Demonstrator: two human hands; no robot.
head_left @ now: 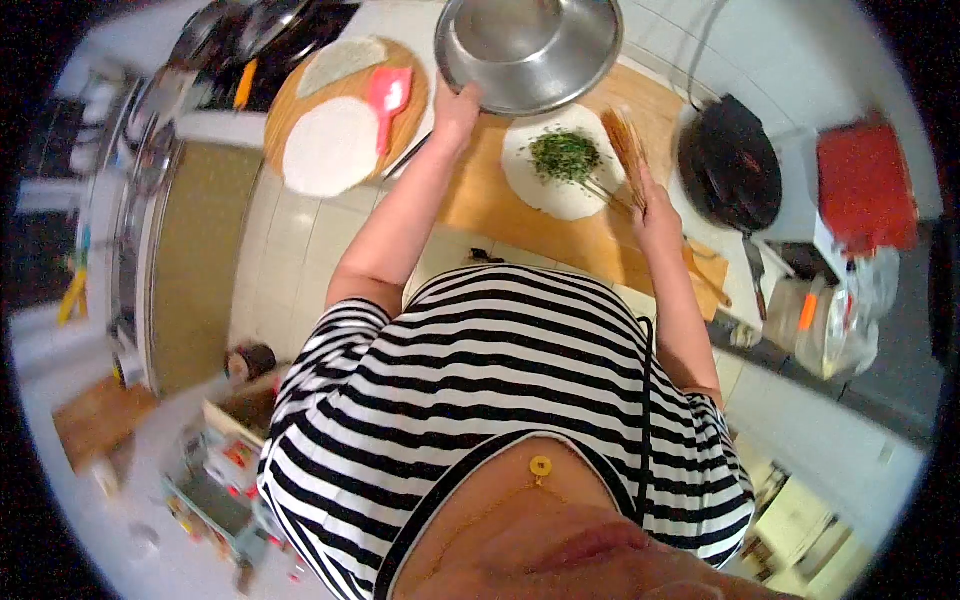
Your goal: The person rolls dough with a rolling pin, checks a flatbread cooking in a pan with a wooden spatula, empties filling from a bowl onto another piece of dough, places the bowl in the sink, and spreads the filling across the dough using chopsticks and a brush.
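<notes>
My left hand (458, 112) is closed on the rim of a wide metal bowl (480, 75), which is tilted above the back of a wooden board (480, 190). My right hand (657, 215) is wrapped round a bundle of thin brown sticks (626, 145) that fans out at its far end; whether they are chopsticks or a brush is blurred. Just left of that hand, a white round of dough (530, 185) lies on the board with a heap of chopped greens (565, 157) on it. Pale thin sticks (603, 193) reach from the greens toward my right hand.
At the left, a round wooden board (412, 80) carries a flat dough round (332, 147), a folded one (342, 65) and a pink spatula (388, 98). A black round pan (735, 165) stands right, with a knife (755, 270) near it. Plastic bags (850, 325) lie beyond.
</notes>
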